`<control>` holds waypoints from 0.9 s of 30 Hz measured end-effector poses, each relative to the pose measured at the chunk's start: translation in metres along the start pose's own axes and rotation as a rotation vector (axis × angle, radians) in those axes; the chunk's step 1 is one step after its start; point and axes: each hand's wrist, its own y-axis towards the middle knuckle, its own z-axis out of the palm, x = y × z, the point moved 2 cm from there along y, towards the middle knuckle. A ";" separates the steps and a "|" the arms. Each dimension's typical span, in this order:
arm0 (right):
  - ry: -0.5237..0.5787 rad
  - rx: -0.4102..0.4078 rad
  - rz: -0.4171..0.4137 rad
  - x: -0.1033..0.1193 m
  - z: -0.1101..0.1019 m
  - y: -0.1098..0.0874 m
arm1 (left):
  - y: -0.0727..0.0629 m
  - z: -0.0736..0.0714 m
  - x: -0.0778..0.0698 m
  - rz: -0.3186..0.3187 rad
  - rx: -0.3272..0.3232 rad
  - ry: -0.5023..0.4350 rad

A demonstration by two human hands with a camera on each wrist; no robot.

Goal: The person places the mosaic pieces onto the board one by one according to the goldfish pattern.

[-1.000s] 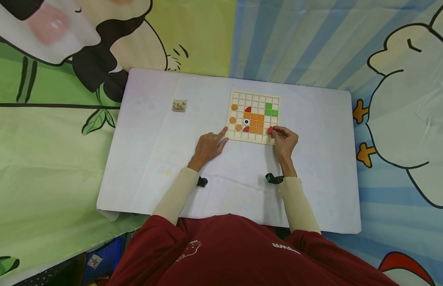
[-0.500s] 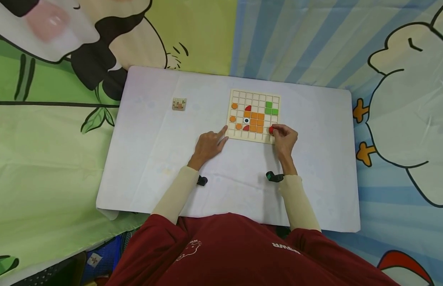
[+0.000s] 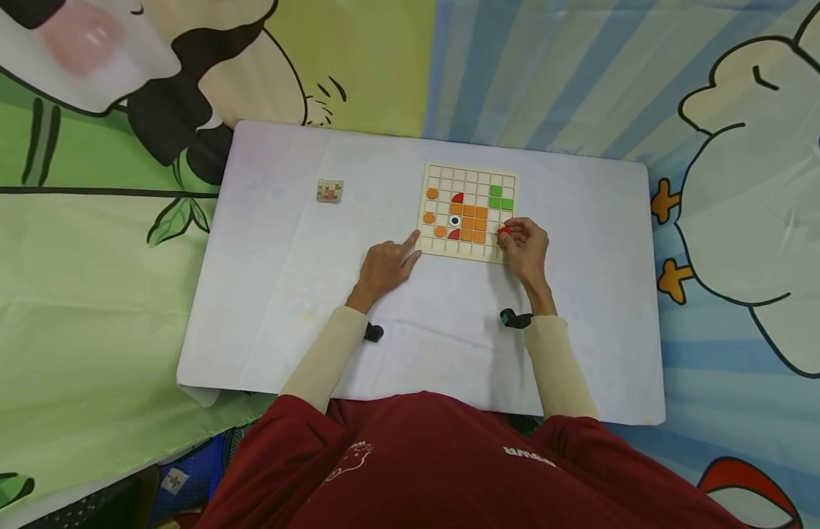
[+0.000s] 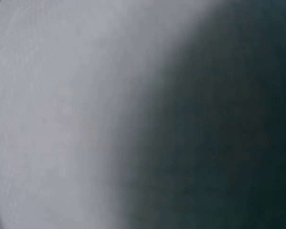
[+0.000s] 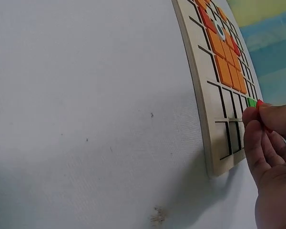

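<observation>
A wooden grid board (image 3: pixel 443 249) lies on the white table. Set in its cells are orange square tiles (image 3: pixel 475 224), orange round pieces, green squares (image 3: pixel 501 198), red quarter-round pieces (image 3: pixel 454 234) and a round eye piece (image 3: pixel 455 220). My right hand (image 3: pixel 527 248) pinches a small red piece (image 3: pixel 503 231) between thumb and fingers over the board's right side; in the right wrist view the fingers hide most of it. At the board's lower left, my left hand (image 3: pixel 383 270) rests with index finger and thumb stretched out, fingertips right at the edge.
A small patterned square card (image 3: pixel 329 192) lies on the white table (image 3: pixel 271 294), left of the board. Cartoon-printed cloth surrounds the table. The left wrist view shows mostly white cloth and a dark blur.
My right hand has moved slightly up along the board's right side, and the red piece has turned in its fingers. The left hand stays at the board's edge.
</observation>
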 end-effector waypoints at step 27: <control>-0.335 0.118 -0.008 0.000 0.010 0.008 | 0.000 0.001 0.001 0.001 0.006 -0.006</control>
